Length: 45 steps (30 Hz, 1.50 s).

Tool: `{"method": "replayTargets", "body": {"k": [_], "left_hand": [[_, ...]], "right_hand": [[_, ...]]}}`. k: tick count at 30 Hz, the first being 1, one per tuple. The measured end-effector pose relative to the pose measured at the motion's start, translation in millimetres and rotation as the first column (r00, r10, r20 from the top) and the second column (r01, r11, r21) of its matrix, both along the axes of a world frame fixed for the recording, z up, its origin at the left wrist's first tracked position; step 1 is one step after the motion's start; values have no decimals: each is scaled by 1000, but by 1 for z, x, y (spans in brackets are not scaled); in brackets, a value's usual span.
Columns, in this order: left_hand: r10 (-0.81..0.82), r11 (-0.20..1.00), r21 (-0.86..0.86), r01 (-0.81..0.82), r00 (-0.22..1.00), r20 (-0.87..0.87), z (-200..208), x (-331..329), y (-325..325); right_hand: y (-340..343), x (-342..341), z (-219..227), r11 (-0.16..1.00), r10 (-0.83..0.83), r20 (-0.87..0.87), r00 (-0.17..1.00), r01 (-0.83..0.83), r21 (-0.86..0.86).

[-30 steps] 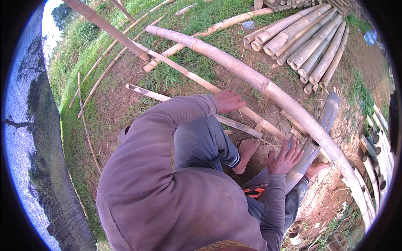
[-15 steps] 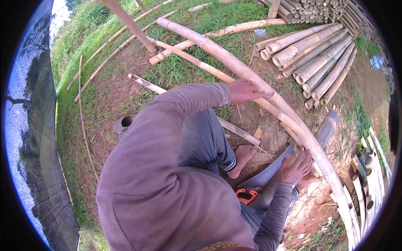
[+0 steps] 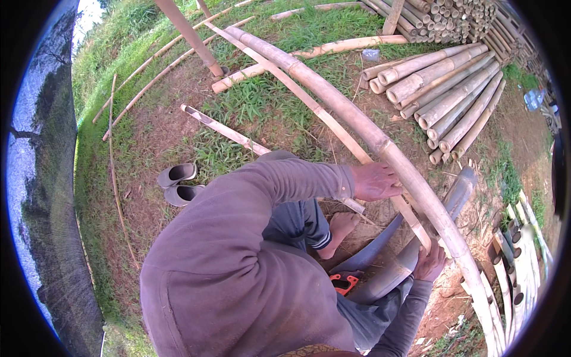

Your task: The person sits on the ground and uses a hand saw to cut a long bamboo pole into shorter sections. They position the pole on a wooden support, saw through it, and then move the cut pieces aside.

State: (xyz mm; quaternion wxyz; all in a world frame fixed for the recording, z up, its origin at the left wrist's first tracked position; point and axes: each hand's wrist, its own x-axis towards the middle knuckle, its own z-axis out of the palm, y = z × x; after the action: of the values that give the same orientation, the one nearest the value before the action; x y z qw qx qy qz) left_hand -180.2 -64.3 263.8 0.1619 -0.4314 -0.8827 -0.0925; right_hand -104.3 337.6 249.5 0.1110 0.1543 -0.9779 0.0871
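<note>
A long split bamboo strip runs beside a thicker bamboo pole. My left hand lies over the strip with its fingers bent round it, fingertips close to the pole. Lower down, my right hand is closed at the strip's near end, left of the pole; its fingers are partly hidden. Under both hands a thick grey bamboo length slants across the ground by my leg. A handsaw with an orange and black handle rests beside it, near my bare foot.
Cut bamboo poles lie fanned out at the right, below a larger stack. More bamboo pieces lie at the lower right. A wooden post stands far left. Shoes sit on the ground; dark netting hangs left.
The strip has shifted out from against the thick pole, to its left. My left hand has moved nearer and right along it; my right hand has come down from the pole to the strip's end.
</note>
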Motion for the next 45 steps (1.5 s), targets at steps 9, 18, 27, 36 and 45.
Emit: {"method": "replayTargets", "body": {"k": [9,18,27,36,45], "left_hand": [[-124,970,211,119,992,11,-32,7,83],[-153,976,166,139,985,79,-37,14,113],[-58,969,248,-1,971,230,-27,-40,126],[-6,933,337,-127,930,366,-70,-104,184],[-35,949,302,-87,925,378,-80,-108,180]], "right_hand": [[78,35,2,995,0,24,1000,2,-103],[98,54,12,998,-4,22,1000,5,-68],[117,-36,23,995,-65,-7,998,65,-72],[133,-92,-31,900,-417,-62,907,422,107],[-45,136,-140,925,-241,296,924,311,-218]]}}
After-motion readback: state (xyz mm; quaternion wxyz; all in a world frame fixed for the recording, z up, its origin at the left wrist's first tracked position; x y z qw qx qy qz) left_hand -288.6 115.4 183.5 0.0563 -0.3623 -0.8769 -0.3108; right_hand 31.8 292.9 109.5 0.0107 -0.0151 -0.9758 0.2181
